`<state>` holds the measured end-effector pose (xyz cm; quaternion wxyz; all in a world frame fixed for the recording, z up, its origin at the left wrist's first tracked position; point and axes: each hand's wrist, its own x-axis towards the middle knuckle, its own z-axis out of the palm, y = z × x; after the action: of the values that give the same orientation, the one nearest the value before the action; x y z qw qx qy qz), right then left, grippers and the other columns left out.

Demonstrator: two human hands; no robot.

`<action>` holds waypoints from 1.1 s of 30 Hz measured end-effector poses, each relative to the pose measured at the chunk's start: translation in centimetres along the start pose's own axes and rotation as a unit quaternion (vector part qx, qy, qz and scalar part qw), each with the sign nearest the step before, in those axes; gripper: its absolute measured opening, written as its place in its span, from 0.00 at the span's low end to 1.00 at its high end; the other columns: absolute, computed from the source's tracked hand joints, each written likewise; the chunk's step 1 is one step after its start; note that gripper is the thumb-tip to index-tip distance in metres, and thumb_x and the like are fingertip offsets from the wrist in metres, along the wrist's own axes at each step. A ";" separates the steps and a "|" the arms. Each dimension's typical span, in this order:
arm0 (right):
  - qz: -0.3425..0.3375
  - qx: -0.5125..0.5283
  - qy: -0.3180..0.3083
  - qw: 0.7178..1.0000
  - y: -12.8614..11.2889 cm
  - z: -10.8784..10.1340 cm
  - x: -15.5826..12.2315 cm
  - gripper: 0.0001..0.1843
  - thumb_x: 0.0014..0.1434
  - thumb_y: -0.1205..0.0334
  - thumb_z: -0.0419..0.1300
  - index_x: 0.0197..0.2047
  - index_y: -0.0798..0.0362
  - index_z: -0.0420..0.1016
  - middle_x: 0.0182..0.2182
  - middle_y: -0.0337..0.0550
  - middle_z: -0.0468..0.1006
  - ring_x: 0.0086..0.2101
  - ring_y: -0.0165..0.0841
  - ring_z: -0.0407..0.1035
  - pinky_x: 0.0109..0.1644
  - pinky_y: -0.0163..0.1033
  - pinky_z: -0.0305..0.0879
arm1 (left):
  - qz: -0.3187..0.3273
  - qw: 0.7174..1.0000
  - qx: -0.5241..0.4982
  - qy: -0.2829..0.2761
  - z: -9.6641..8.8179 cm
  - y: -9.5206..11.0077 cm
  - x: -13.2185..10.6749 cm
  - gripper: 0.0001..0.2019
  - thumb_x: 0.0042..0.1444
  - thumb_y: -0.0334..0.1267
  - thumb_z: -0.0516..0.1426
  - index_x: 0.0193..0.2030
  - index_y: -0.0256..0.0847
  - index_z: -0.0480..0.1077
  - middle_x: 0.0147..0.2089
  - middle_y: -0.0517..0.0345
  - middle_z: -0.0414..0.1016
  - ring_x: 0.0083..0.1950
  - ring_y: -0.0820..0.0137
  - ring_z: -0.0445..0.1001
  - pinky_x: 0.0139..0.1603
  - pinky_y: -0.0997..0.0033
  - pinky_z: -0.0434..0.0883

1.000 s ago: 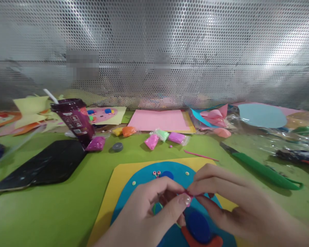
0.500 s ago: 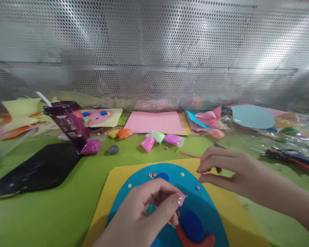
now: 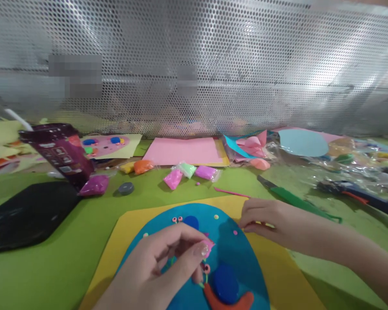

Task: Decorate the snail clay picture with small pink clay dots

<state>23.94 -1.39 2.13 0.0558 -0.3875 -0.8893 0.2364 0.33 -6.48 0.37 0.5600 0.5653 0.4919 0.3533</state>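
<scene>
A blue paper oval [image 3: 242, 262] lies on a yellow sheet [image 3: 278, 280] in front of me, with small clay dots and a blue and orange clay snail [image 3: 226, 290] stuck on it. My left hand [image 3: 161, 269] hovers over the oval, thumb and forefinger pinched on a small pink clay piece [image 3: 208, 247]. My right hand [image 3: 273, 221] rests at the oval's right edge, fingers pressed together near a tiny pink dot [image 3: 235, 233]. Whether they hold anything is not visible.
Small bags of clay [image 3: 187, 173] in pink, green and orange lie behind the sheet, with a thin pink stick [image 3: 229, 192]. A green-handled tool [image 3: 294, 200] lies to the right, a black pad [image 3: 26, 215] and a purple cup [image 3: 60, 150] to the left. A perforated metal wall [image 3: 194, 64] closes the back.
My right hand pulled away from the left hand and went right to the oval's edge. The left hand kept its pinch on the pink clay. The view shifted slightly right.
</scene>
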 end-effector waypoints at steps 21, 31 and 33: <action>-0.003 0.016 -0.019 1.000 0.8 0.2 0.1 0.13 0.65 0.60 0.48 0.39 0.52 0.73 0.36 0.44 0.69 0.37 0.34 0.66 0.41 0.39 0.64 | -0.006 1.000 0.016 0.020 0.2 0.2 -0.3 0.08 0.52 0.46 0.56 0.29 0.45 0.71 0.20 0.67 0.69 0.26 0.74 0.67 0.33 0.78 0.65; -0.051 -0.019 0.223 0.973 -0.9 0.6 -0.1 0.10 0.65 0.64 0.50 0.48 0.47 0.69 0.39 0.38 0.73 0.39 0.30 0.68 0.40 0.33 0.66 | -0.017 1.000 0.007 -0.001 0.0 0.1 -0.1 0.08 0.52 0.46 0.57 0.29 0.45 0.72 0.22 0.67 0.71 0.28 0.74 0.69 0.34 0.77 0.65; -0.112 -0.011 0.283 0.952 -2.6 1.3 -0.2 0.08 0.64 0.65 0.53 0.46 0.49 0.70 0.37 0.39 0.73 0.37 0.27 0.68 0.40 0.28 0.66 | -0.018 1.000 0.009 -0.010 0.0 0.2 -0.1 0.08 0.52 0.46 0.57 0.30 0.45 0.72 0.21 0.67 0.71 0.28 0.74 0.69 0.33 0.78 0.64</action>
<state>22.01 -3.55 2.22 0.3272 -0.3367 -0.8773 0.0999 0.33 -6.54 0.54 0.5659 0.5650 0.4996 0.3331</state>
